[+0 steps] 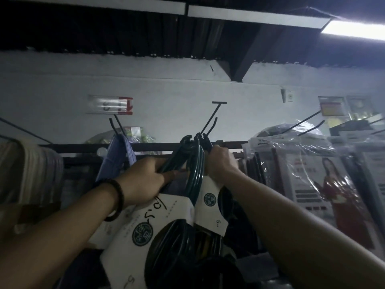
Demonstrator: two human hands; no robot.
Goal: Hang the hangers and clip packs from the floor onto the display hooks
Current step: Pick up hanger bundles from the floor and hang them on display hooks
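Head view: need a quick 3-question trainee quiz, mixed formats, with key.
1. True or false: the left hand holds nothing.
2. The hangers hanging just left of that hand are: A red, B blue, C yellow.
3. Fill in: the dark bracelet sits on the ___ wrist.
Key: 1 false, it grips a dark green hanger pack; 2 B; 3 left.
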